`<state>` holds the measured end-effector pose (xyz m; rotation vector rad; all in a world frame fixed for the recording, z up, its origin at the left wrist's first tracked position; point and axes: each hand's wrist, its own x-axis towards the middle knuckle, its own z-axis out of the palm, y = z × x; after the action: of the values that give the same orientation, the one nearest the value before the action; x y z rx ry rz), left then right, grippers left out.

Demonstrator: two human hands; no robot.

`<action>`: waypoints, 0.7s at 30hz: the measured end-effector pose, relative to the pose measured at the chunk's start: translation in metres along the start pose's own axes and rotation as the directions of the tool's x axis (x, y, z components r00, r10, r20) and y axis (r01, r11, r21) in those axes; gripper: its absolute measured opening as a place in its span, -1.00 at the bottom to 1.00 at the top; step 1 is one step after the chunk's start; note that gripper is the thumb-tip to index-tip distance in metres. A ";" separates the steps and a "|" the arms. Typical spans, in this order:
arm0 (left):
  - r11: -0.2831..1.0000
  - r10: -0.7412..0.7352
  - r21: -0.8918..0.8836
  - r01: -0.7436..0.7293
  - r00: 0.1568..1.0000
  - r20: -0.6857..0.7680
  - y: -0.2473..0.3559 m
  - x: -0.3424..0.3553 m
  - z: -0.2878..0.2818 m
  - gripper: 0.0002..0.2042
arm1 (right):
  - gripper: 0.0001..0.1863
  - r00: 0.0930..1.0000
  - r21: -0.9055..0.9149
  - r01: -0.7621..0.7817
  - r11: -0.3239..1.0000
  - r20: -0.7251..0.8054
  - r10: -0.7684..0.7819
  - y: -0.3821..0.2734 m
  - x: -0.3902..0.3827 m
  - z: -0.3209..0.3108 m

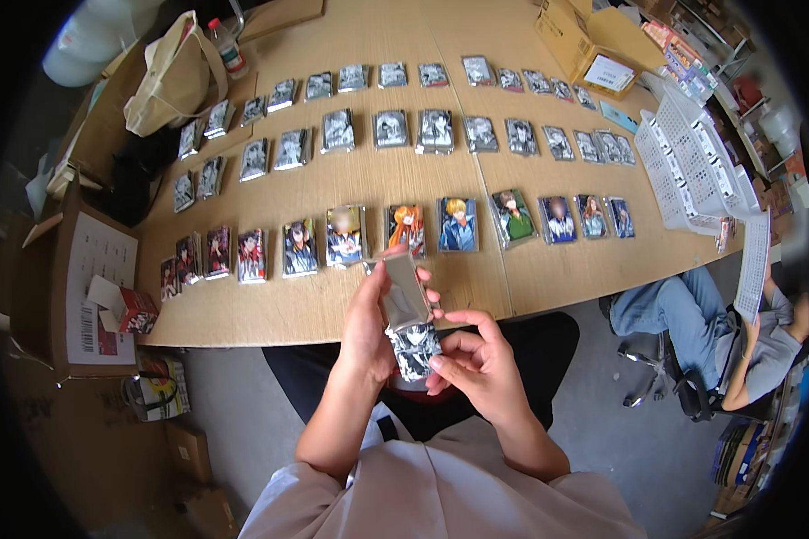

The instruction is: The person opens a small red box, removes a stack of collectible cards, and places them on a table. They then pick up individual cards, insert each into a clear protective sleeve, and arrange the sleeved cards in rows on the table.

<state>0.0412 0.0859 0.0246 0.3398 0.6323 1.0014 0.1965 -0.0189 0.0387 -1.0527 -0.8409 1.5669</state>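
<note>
My left hand [365, 323] is closed around a greyish see-through plastic sleeve [404, 289], just past the table's near edge. A black-and-white illustrated card [413, 349] meets the sleeve's lower end; whether its top lies inside cannot be made out. My right hand [484, 370] pinches that card by its lower right side, thumb on the front. Straight ahead on the table, the nearest row holds stacks of colour picture cards, among them an orange-haired figure stack [404, 225] and a blond figure stack [458, 223].
Two farther rows hold black-and-white card stacks [390, 129]. White plastic baskets [683, 162] and an open cardboard box [598, 49] stand at the right. On the left are a carton [99, 296], a cloth bag [173, 81] and a bottle [229, 49]. Someone sits at right [683, 314].
</note>
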 end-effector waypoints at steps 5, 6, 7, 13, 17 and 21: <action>0.998 0.065 -0.008 -0.065 0.992 0.110 0.002 -0.006 0.009 -0.37 | -0.65 0.996 0.066 0.088 0.994 0.029 -0.090 0.001 0.005 -0.002; 0.997 0.070 0.013 -0.072 0.990 0.126 0.000 -0.007 0.007 -0.34 | -0.66 0.996 0.063 0.077 0.995 0.038 -0.080 0.001 0.004 -0.003; 0.996 0.074 0.033 -0.079 0.987 0.142 -0.002 -0.006 0.003 -0.32 | -0.67 0.996 0.060 0.067 0.996 0.047 -0.070 0.000 0.004 -0.004; 0.994 0.104 0.003 -0.107 0.980 0.172 -0.005 -0.003 0.007 -0.27 | -0.61 0.984 0.005 0.129 0.992 0.121 -0.129 -0.002 0.002 -0.003; 0.994 0.104 -0.041 -0.099 0.980 0.171 -0.009 0.000 0.009 -0.29 | -0.56 0.981 -0.013 0.193 0.981 0.040 -0.192 0.001 0.001 -0.003; 0.992 0.125 -0.023 -0.123 0.977 0.171 -0.011 0.003 0.015 -0.27 | -0.42 0.987 -0.027 0.154 0.988 0.058 -0.152 -0.001 0.001 -0.008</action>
<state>0.0593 0.0837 0.0292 0.4542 0.4526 1.0812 0.2045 -0.0180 0.0368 -0.9474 -0.9648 1.4631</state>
